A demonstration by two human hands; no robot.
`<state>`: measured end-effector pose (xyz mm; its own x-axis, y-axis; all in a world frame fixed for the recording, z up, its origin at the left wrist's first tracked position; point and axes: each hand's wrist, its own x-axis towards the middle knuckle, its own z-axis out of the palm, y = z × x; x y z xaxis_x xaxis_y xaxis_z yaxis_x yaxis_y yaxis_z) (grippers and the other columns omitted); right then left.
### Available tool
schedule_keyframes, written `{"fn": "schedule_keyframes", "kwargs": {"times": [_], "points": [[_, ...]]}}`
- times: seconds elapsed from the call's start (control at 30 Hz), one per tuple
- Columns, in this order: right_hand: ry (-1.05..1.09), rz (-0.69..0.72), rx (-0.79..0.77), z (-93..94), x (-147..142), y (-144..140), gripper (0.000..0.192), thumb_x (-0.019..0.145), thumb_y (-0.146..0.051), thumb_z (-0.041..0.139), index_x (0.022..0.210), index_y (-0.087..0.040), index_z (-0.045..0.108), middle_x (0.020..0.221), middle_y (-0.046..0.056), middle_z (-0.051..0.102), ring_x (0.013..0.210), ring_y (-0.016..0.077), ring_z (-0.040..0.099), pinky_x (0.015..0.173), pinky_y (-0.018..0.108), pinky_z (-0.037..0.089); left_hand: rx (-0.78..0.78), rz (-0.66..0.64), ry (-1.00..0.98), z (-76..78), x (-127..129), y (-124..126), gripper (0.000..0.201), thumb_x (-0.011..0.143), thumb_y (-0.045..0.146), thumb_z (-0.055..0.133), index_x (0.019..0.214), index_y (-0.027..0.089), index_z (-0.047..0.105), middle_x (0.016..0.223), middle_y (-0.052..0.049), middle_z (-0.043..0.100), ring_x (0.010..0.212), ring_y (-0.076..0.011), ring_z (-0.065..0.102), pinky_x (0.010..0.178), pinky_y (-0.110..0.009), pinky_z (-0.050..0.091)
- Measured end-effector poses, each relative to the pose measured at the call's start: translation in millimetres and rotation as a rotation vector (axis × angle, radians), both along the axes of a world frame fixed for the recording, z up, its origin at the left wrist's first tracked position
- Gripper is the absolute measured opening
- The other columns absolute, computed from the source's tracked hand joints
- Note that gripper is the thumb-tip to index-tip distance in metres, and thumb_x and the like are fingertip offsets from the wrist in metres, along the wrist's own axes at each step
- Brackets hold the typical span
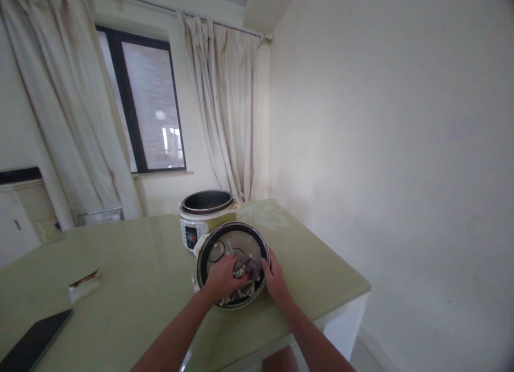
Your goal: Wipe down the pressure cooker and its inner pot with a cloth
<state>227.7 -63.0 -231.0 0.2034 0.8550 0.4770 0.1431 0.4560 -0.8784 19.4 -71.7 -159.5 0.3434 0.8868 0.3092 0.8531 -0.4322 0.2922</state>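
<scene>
One pressure-cooker lid [233, 254] lies underside up on the pale green desk [152, 275], near the desk's front right part, its dark rim ringing a shiny metal inner face. Just behind it, close enough that the two seem to touch, stands one cooker body [204, 217], open at the top, its control panel facing the camera.

Two hands are at the lid. The left hand [223, 278] rests on the lid's lower inner face with its fingers [236, 275] curled down onto one crumpled grey cloth [246, 269], pressing it against the metal. The right hand [275, 278] is set against the lid's right rim, fingers bent over the edge and gripping it, the thumb touching the cloth's right side. Both forearms enter from the bottom of the view, bare.

Farther left on the desk lie two other things, well apart from the lid: one small flat packet [83, 285] with a dark strip along its top, and one dark flat slab [34, 344] at the near left corner, partly cut off by the frame.

Behind the desk is one window [146, 107] with a dark frame, flanked by two pale curtains, one on the left [60, 104] and one on the right [225, 104], both hanging from one rod. A plain white wall fills the right side.
</scene>
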Motion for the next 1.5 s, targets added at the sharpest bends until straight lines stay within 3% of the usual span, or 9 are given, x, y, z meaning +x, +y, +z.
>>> {"fn": "schedule_keyframes", "kwargs": {"times": [0.17,0.3,0.47,0.6,0.73,0.93,1.2,1.37,1.5], "points": [[-0.001,0.011,0.007,2.0,-1,-1,0.059,0.099,-0.054,0.058,0.15,-0.024,0.06,0.151,0.008,0.063,0.142,0.0278,0.056,0.125,0.049,0.037,-0.004,-0.034,-0.019,-0.1,-4,-3,0.049,0.089,0.044,0.069,0.133,0.024,0.067,0.137,-0.01,0.068,0.129,-0.0297,0.061,0.111,-0.04,0.047],[0.023,0.003,0.009,2.7,-2,-1,0.057,0.099,-0.054,0.059,0.148,-0.025,0.062,0.15,0.008,0.063,0.142,0.0277,0.056,0.125,0.049,0.038,0.041,-0.13,-0.022,7.1,-6,-13,0.067,0.093,0.024,0.06,0.158,0.036,0.045,0.148,-0.006,0.058,0.131,-0.0256,0.057,0.11,-0.039,0.048],[0.03,0.008,0.032,3.8,-1,-3,0.057,0.099,-0.054,0.06,0.148,-0.025,0.062,0.149,0.008,0.064,0.141,0.0282,0.056,0.125,0.051,0.037,0.061,-0.198,0.11,14.8,-6,-23,0.066,0.085,0.007,0.06,0.139,0.045,0.064,0.146,-0.002,0.056,0.13,-0.0265,0.054,0.113,-0.041,0.045],[0.041,0.002,0.012,3.6,-1,-3,0.058,0.098,-0.054,0.06,0.148,-0.025,0.061,0.151,0.008,0.063,0.143,0.0285,0.054,0.127,0.052,0.034,0.044,-0.229,0.124,15.7,-7,-24,0.049,0.089,0.037,0.072,0.137,0.043,0.065,0.144,-0.004,0.057,0.129,-0.0301,0.052,0.111,-0.046,0.046],[0.035,0.013,0.002,4.7,-2,-3,0.057,0.098,-0.055,0.06,0.146,-0.026,0.062,0.148,0.008,0.065,0.142,0.0286,0.056,0.126,0.05,0.036,0.041,-0.219,0.144,13.3,-6,-23,0.079,0.068,0.061,0.089,0.139,0.041,0.063,0.145,-0.006,0.056,0.13,-0.0348,0.05,0.109,-0.049,0.048],[0.055,0.018,-0.015,5.1,-2,-3,0.056,0.097,-0.055,0.062,0.145,-0.026,0.064,0.15,0.008,0.064,0.143,0.029,0.055,0.126,0.05,0.036,0.067,-0.171,0.142,11.6,-4,-23,0.052,0.086,0.042,0.076,0.137,0.04,0.064,0.143,-0.005,0.059,0.128,-0.0313,0.052,0.107,-0.045,0.048],[0.044,0.01,-0.01,2.7,-1,-2,0.059,0.096,-0.055,0.061,0.148,-0.026,0.061,0.152,0.008,0.062,0.145,0.0293,0.053,0.127,0.051,0.034,0.084,-0.144,0.092,11.8,-3,-21,0.046,0.088,0.031,0.07,0.134,0.035,0.066,0.139,-0.005,0.061,0.125,-0.0306,0.053,0.107,-0.045,0.049],[0.014,0.006,-0.018,0.0,-1,0,0.058,0.098,-0.056,0.058,0.148,-0.026,0.061,0.151,0.009,0.062,0.144,0.03,0.054,0.127,0.052,0.036,0.196,-0.057,-0.06,3.2,-12,-8,0.037,0.096,0.029,0.06,0.132,0.026,0.066,0.145,-0.008,0.055,0.134,-0.0301,0.047,0.113,-0.047,0.048],[-0.018,0.025,-0.035,-1.3,-1,1,0.058,0.1,-0.055,0.055,0.15,-0.026,0.059,0.153,0.008,0.061,0.146,0.029,0.052,0.127,0.051,0.035,0.203,-0.058,-0.1,2.3,-20,-2,0.041,0.1,0.028,0.054,0.14,0.027,0.063,0.135,-0.007,0.061,0.125,-0.0281,0.052,0.111,-0.046,0.05]]}}
